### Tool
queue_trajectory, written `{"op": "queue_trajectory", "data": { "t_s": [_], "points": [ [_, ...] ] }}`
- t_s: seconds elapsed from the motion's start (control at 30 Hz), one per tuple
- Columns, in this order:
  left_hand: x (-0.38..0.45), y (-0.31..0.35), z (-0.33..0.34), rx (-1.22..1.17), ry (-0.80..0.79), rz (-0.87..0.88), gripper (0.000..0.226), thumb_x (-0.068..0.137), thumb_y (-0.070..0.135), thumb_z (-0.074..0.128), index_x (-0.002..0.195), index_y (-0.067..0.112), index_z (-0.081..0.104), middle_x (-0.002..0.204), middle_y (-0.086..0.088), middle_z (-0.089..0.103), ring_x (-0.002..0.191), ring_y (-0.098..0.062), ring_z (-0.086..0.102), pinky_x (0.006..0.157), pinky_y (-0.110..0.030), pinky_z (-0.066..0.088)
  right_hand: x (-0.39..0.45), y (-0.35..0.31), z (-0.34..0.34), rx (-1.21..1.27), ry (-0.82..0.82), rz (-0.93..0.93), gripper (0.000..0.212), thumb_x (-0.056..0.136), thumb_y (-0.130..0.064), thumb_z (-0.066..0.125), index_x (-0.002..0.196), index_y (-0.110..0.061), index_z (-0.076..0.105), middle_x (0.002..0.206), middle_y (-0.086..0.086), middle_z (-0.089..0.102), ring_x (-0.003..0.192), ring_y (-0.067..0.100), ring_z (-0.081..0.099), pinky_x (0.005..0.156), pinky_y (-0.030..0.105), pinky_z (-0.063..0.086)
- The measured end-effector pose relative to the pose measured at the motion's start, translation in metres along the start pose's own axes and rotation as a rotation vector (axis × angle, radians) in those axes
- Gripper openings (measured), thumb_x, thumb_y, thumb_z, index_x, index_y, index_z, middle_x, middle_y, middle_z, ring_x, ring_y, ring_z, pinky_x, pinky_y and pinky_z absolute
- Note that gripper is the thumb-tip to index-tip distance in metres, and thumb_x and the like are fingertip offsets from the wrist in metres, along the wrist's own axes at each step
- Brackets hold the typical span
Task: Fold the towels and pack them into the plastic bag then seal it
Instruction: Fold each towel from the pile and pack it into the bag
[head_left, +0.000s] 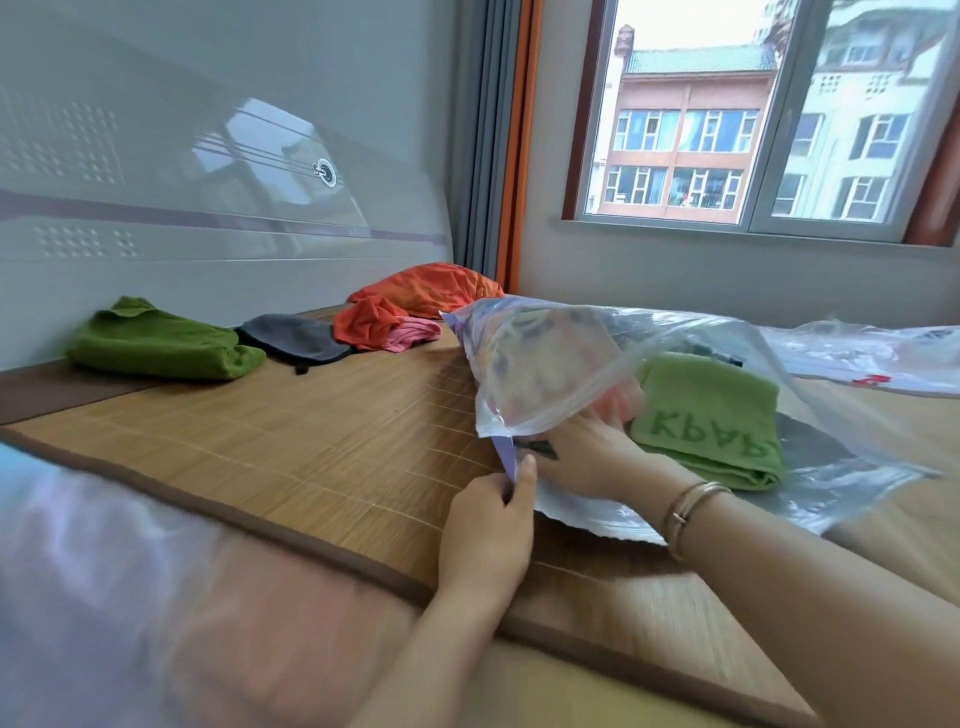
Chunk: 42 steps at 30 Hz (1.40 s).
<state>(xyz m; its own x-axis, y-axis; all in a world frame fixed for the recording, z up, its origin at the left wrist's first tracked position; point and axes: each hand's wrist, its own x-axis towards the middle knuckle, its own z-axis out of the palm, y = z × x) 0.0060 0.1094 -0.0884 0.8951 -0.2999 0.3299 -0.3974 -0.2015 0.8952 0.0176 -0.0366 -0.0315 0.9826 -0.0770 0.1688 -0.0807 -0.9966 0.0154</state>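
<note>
A clear plastic bag (566, 358) with a purple zip edge lies on the bamboo mat (291, 436), its mouth lifted open toward me. My left hand (488, 525) pinches the purple edge at the bag's near corner. My right hand (587, 452) reaches into the bag's mouth and touches a pink towel (621, 402) inside. Beside it, a folded light green towel (711, 421) with lettering lies in the bag. Along the headboard sit a dark green towel (161, 343), a dark grey towel (296, 338), an orange towel (369, 322) and a pink towel (415, 332).
A larger orange cloth bundle (431, 286) rests at the back by the curtain (493, 135). Another crumpled clear plastic bag (872, 353) lies at the far right under the window (753, 109). The glossy headboard (208, 182) borders the mat on the left.
</note>
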Motion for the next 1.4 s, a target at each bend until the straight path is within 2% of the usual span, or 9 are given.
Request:
{"op": "queue_trajectory", "data": {
  "t_s": [0.1,0.2,0.33,0.43,0.53,0.83,1.07,1.23,1.4],
  "points": [
    [-0.022,0.015,-0.009,0.014,-0.029,-0.012,0.06,0.097,0.052,0.037,0.053,0.012,0.049,0.046,0.0,0.055,0.046,-0.01,0.052,0.062,-0.034,0.046,-0.048,0.01,0.003,-0.079,0.008,0.022,0.057,0.097,-0.057,0.03,0.15,-0.041,0.014,0.161,-0.008,-0.009,0.147,0.025,-0.015,0.113,0.062,-0.005],
    [-0.045,0.024,-0.022,0.07,-0.049,-0.014,0.059,0.098,0.05,0.038,0.052,0.014,0.052,0.043,0.003,0.058,0.043,-0.008,0.054,0.062,-0.031,0.048,-0.091,0.008,-0.013,-0.153,0.039,0.002,0.061,0.099,-0.053,0.031,0.152,-0.039,0.005,0.161,-0.007,-0.015,0.147,0.023,-0.017,0.114,0.06,-0.002],
    [-0.064,0.039,-0.049,0.119,-0.063,-0.004,0.061,0.098,0.048,0.04,0.049,0.015,0.054,0.043,0.002,0.06,0.046,-0.014,0.059,0.067,-0.037,0.055,-0.129,-0.017,-0.035,-0.112,0.173,-0.048,0.057,0.097,-0.048,0.038,0.149,-0.034,0.02,0.16,0.0,0.014,0.146,0.024,0.015,0.113,0.046,0.023],
    [-0.073,0.049,-0.078,0.16,-0.012,0.017,0.06,0.099,0.045,0.04,0.05,0.014,0.057,0.047,0.0,0.063,0.051,-0.016,0.064,0.068,-0.036,0.056,-0.139,-0.05,-0.051,-0.098,0.326,-0.148,0.046,0.094,-0.044,0.042,0.136,-0.028,0.043,0.132,0.001,0.049,0.123,0.025,0.044,0.099,0.04,0.04],
    [-0.072,0.041,-0.117,0.269,0.031,0.016,0.058,0.099,0.046,0.039,0.056,0.014,0.063,0.055,0.002,0.067,0.06,-0.013,0.066,0.072,-0.032,0.054,-0.127,-0.093,-0.061,-0.073,0.403,-0.266,0.039,0.091,-0.042,0.04,0.122,-0.021,0.052,0.111,0.001,0.055,0.107,0.022,0.051,0.089,0.036,0.044],
    [0.023,-0.039,-0.266,0.499,0.169,-0.145,0.016,0.095,0.029,0.05,0.103,0.018,0.058,0.102,0.001,0.062,0.097,-0.019,0.057,0.084,-0.033,0.047,0.021,-0.203,-0.025,0.164,0.146,-0.298,0.038,0.093,-0.035,0.047,0.129,-0.023,0.046,0.128,0.001,0.048,0.114,0.024,0.051,0.091,0.038,0.047],
    [0.111,-0.133,-0.32,0.818,0.09,-0.268,0.042,0.098,0.039,0.042,0.138,0.025,0.044,0.147,0.004,0.043,0.137,-0.02,0.035,0.112,-0.035,0.028,0.162,-0.259,0.036,0.631,-0.067,-0.134,0.039,0.089,-0.02,0.052,0.128,-0.023,0.052,0.123,0.007,0.057,0.113,0.023,0.054,0.085,0.03,0.046],
    [0.148,-0.178,-0.342,1.02,0.154,-0.355,0.051,0.096,0.056,0.025,0.145,0.041,0.03,0.157,0.021,0.017,0.148,-0.011,0.008,0.119,-0.041,0.005,0.25,-0.298,0.069,0.945,-0.007,-0.062,0.028,0.087,-0.016,0.051,0.11,-0.026,0.064,0.095,0.0,0.059,0.081,0.013,0.055,0.062,0.019,0.042],
    [0.151,-0.189,-0.34,1.087,0.188,-0.316,0.052,0.097,0.055,0.022,0.147,0.043,0.025,0.157,0.022,0.011,0.148,-0.01,0.003,0.119,-0.041,0.002,0.312,-0.321,0.086,0.978,-0.003,-0.161,0.017,0.09,-0.022,0.055,0.099,-0.032,0.066,0.118,-0.002,0.056,0.11,0.014,0.052,0.095,0.025,0.039]
  ]
}}
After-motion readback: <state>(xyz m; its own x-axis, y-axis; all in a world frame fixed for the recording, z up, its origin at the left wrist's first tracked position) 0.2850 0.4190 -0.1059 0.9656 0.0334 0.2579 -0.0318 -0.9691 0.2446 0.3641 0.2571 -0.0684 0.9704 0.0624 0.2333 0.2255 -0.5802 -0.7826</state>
